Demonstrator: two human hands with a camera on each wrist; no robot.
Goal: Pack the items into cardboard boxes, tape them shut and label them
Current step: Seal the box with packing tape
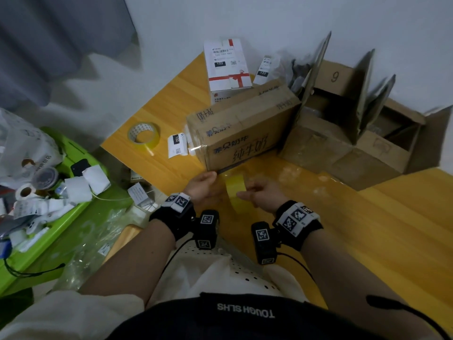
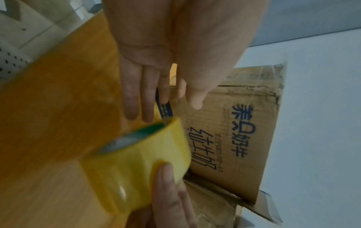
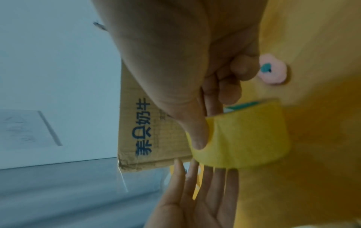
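A closed brown cardboard box [image 1: 242, 128] with blue printed characters stands on the yellow table [image 1: 367, 229]; the same cardboard box [image 2: 230, 138] fills the left wrist view. My right hand [image 1: 257, 195] grips a yellow tape roll [image 1: 235, 186] just in front of the box's near bottom edge, thumb on the tape roll [image 3: 242, 138] and fingers through its core. My left hand [image 1: 203, 185] lies flat with straight fingers [image 2: 140, 95] beside the roll, fingertips at the box's lower left corner. The tape roll [image 2: 136, 166] looks blurred there.
A second tape roll [image 1: 144, 136] and a loose label [image 1: 177, 144] lie left of the box. A white labelled carton [image 1: 229, 67] stands behind it. Open cardboard boxes [image 1: 362, 133] stand at the right. A green bin [image 1: 56, 192] of clutter sits at the left.
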